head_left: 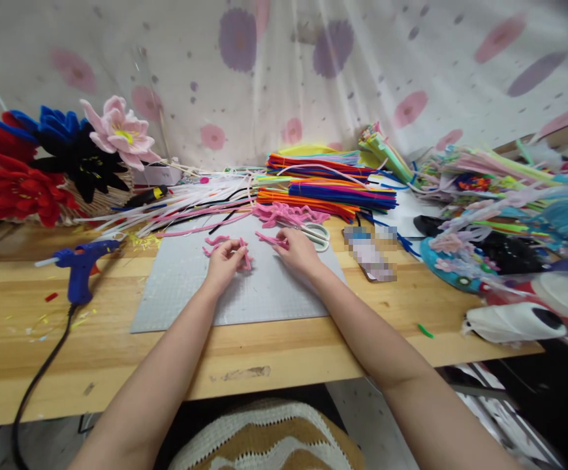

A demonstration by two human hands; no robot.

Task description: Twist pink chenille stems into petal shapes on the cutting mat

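Note:
Over a grey cutting mat (176, 287), my left hand (225, 264) pinches a short pink pipe cleaner (245, 253), held nearly upright between thumb and fingers. More bent pink pieces (210, 247) show just beyond that hand, and whether it also holds them is hard to tell. To the right, my right hand (296, 251) is closed on another pink pipe cleaner (267, 239), whose end points left toward my left hand. The two hands are apart. Behind them lies a heap of bent pink pipe cleaners (291, 213), with white-handled scissors (317, 236) beside my right hand.
A blue glue gun (82, 264) with a black cord lies at left, near fuzzy flowers (120, 134). Bundles of coloured pipe cleaners (328, 192) line the back. At right are a pixelated phone-like object (369, 254), a white spool (509, 322) and a decorated blue item (453, 264).

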